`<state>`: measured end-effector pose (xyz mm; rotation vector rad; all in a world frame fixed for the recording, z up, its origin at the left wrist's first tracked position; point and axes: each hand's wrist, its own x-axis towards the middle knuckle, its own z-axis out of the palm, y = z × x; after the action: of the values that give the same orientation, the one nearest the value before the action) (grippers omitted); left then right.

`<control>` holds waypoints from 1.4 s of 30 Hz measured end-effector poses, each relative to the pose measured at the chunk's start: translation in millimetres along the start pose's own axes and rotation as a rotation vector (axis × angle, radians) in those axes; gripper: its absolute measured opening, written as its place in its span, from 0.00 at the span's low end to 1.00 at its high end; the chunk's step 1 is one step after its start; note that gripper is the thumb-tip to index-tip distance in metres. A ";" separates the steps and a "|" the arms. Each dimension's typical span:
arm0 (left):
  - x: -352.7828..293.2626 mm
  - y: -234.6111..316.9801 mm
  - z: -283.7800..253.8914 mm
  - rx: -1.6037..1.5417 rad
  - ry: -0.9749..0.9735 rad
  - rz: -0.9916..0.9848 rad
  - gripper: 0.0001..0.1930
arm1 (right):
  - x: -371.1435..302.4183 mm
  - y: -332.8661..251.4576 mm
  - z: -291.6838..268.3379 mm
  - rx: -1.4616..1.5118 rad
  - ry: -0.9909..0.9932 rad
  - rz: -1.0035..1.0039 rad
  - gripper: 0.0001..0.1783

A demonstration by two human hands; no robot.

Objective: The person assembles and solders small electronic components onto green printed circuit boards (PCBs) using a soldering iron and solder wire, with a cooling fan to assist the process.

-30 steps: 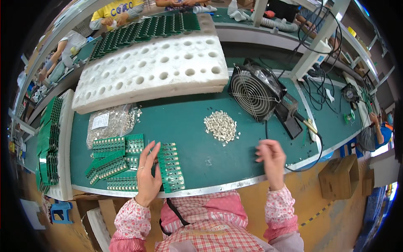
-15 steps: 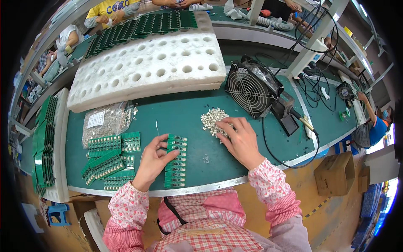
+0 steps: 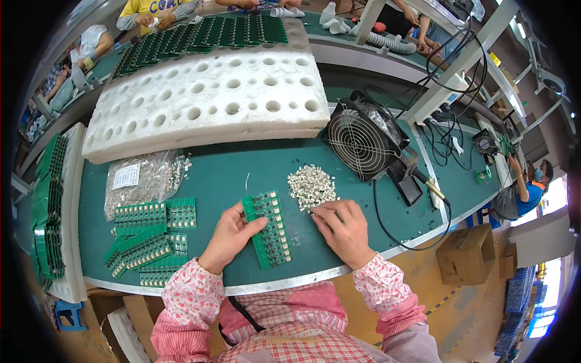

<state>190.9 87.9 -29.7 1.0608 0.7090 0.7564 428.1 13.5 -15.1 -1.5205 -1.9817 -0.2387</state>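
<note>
My left hand [image 3: 235, 237] is closed on the edge of a green circuit board panel [image 3: 273, 233], thumb on top. The panel tilts a little above the bench, with a row of small pale connectors along it. Just below a heap of small whitish connectors [image 3: 312, 186], my right hand [image 3: 346, 231] has thumb and forefinger pinched together. Whatever sits between those fingertips is too small to make out. To the left lie several more populated green panels [image 3: 140, 219], overlapping each other. Behind them rests a clear plastic bag [image 3: 130, 189] of similar small parts.
A thick white foam block [image 3: 200, 115] carrying rows of green boards [image 3: 206, 33] stands at the back. Another foam slab with boards [image 3: 51, 199] is at the left edge. A black fan [image 3: 363, 139] and a soldering iron holder [image 3: 405, 184] with its cable stand right. Other people work beyond.
My left hand has lifted and tilted the panel, bringing it rightward. My right hand has drawn back from the connector heap toward me, its fingers now pinched.
</note>
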 end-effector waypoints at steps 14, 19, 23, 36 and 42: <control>-3.0 2.3 4.2 0.011 -0.069 0.011 0.14 | 18.0 -12.3 12.8 -0.110 -0.148 -0.039 0.10; -3.5 3.7 5.6 0.082 -0.051 0.020 0.13 | 14.8 -16.1 5.9 -0.075 -0.150 -0.018 0.12; -3.7 5.0 3.4 0.100 -0.056 -0.012 0.13 | 21.3 -15.6 2.9 -0.086 -0.197 -0.028 0.10; -4.7 1.2 5.9 0.070 0.015 0.049 0.11 | 24.3 -27.0 -3.9 0.119 -0.133 0.076 0.05; -5.5 3.4 4.8 0.074 0.047 0.065 0.11 | 12.8 -36.0 6.7 0.501 -0.220 0.374 0.11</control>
<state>191.0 82.0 -24.2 1.1406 0.7502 0.8180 390.7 15.6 -5.0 -1.5789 -1.6924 0.5598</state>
